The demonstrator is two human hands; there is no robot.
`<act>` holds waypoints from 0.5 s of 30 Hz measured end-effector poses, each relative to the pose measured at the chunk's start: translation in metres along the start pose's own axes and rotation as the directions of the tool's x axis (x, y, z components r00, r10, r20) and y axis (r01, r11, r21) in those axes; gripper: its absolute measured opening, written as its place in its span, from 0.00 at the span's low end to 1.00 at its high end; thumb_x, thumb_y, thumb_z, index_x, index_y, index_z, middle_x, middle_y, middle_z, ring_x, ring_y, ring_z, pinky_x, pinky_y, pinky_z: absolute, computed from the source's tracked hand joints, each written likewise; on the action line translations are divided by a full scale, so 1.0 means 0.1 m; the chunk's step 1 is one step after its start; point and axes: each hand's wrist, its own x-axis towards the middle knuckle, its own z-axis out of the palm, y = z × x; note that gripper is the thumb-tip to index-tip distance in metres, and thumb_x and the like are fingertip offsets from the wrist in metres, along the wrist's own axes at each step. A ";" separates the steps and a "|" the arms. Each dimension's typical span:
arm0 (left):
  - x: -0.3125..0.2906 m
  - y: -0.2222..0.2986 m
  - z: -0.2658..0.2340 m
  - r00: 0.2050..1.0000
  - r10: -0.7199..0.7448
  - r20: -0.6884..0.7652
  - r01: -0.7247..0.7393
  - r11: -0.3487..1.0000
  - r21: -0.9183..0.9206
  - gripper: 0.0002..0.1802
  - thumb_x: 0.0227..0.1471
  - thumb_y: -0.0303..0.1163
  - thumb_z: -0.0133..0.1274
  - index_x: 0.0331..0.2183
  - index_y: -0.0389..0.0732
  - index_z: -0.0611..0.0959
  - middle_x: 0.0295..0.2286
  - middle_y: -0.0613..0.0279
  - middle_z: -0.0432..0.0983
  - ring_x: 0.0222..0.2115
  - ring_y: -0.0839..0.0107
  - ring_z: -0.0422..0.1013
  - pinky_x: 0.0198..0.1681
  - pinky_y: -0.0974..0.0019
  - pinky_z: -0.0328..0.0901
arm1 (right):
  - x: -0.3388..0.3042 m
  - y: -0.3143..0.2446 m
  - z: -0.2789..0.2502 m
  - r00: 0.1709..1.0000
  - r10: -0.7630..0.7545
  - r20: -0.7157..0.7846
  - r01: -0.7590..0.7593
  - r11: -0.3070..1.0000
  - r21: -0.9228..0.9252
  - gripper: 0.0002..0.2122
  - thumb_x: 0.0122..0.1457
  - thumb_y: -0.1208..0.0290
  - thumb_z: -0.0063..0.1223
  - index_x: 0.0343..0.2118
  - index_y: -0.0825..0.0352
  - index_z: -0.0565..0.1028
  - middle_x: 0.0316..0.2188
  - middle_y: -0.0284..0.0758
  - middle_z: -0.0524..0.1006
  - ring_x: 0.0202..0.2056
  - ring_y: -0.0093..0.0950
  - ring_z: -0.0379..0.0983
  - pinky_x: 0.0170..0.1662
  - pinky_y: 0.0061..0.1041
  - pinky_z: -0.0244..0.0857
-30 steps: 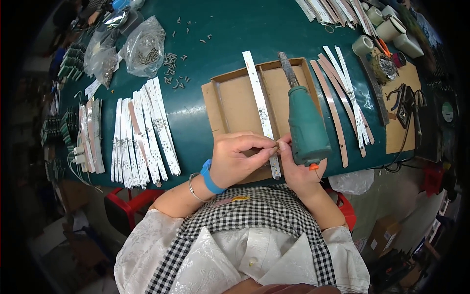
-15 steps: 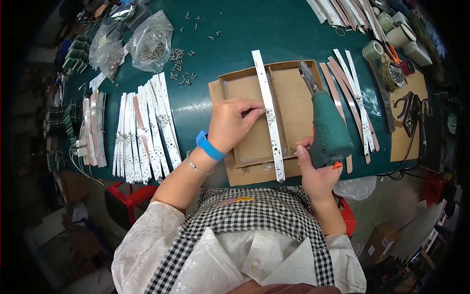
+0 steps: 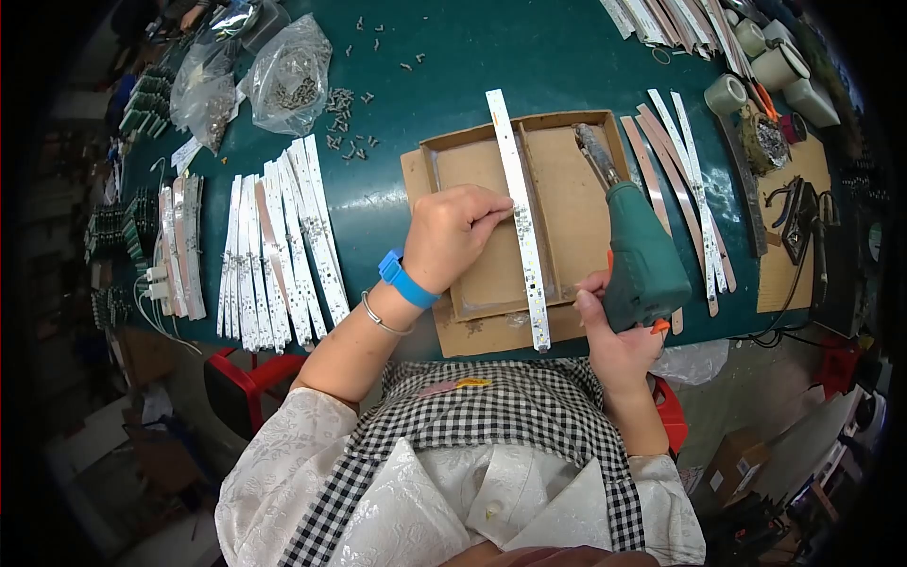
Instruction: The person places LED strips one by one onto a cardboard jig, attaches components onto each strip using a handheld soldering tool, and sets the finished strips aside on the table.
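A long white LED strip (image 3: pixel 526 241) lies lengthwise across a shallow cardboard tray (image 3: pixel 573 222), its near end past the tray's front edge. My left hand (image 3: pixel 453 231) is over the tray, thumb and forefinger pinched together at the strip's left edge, beside a cluster of small components. Whatever sits between those fingertips is too small to make out. To the right, my right hand (image 3: pixel 619 345) grips a green soldering gun (image 3: pixel 645 260) by its rear part. Its dark metal tip points away from me over the tray's right side, apart from the strip.
Left of the tray lies a row of white LED strips (image 3: pixel 283 255). Loose small metal parts (image 3: pixel 340 118) and clear plastic bags (image 3: pixel 291 80) are behind them. More strips (image 3: pixel 699 198) lie to the right, near white solder-like spools (image 3: pixel 726 94) and a tool stand (image 3: pixel 801 217).
My right hand and the soldering gun have shifted slightly right, the gun's tip tilting a little left. My left hand keeps its pinch at the LED strip.
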 end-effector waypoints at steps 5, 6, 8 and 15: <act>-0.01 -0.03 0.02 0.997 0.068 -0.021 -0.068 0.998 0.013 0.08 0.40 0.18 0.59 0.29 0.38 0.85 0.27 0.57 0.80 0.26 0.65 0.77 0.29 0.69 0.71 | -0.02 0.00 -0.01 1.000 0.002 0.005 -0.002 1.000 0.005 0.11 0.52 0.86 0.57 0.39 0.72 0.72 0.31 0.35 0.77 0.32 0.21 0.73 0.38 0.20 0.68; -0.01 -0.04 0.02 0.994 0.104 -0.023 -0.103 0.994 0.037 0.08 0.40 0.18 0.59 0.28 0.38 0.85 0.27 0.57 0.80 0.27 0.65 0.77 0.29 0.69 0.71 | -0.04 0.00 -0.02 1.000 0.017 0.007 -0.017 1.000 0.003 0.11 0.52 0.86 0.57 0.39 0.72 0.72 0.31 0.35 0.77 0.32 0.21 0.73 0.38 0.20 0.69; -0.02 -0.04 0.01 0.990 0.138 -0.024 -0.137 0.989 0.061 0.09 0.40 0.18 0.59 0.28 0.38 0.84 0.27 0.57 0.80 0.27 0.65 0.77 0.29 0.69 0.71 | -0.05 0.01 -0.03 0.999 0.032 0.012 -0.032 0.999 0.001 0.12 0.52 0.86 0.57 0.39 0.72 0.71 0.31 0.35 0.77 0.32 0.21 0.73 0.39 0.20 0.69; -0.04 -0.03 0.01 0.988 0.148 -0.039 -0.146 0.989 0.029 0.07 0.39 0.18 0.57 0.27 0.38 0.83 0.26 0.57 0.79 0.27 0.59 0.75 0.30 0.63 0.71 | -0.10 -0.02 -0.02 0.999 0.007 0.040 -0.006 1.000 -0.007 0.13 0.51 0.87 0.57 0.40 0.71 0.71 0.30 0.34 0.76 0.32 0.21 0.73 0.38 0.20 0.69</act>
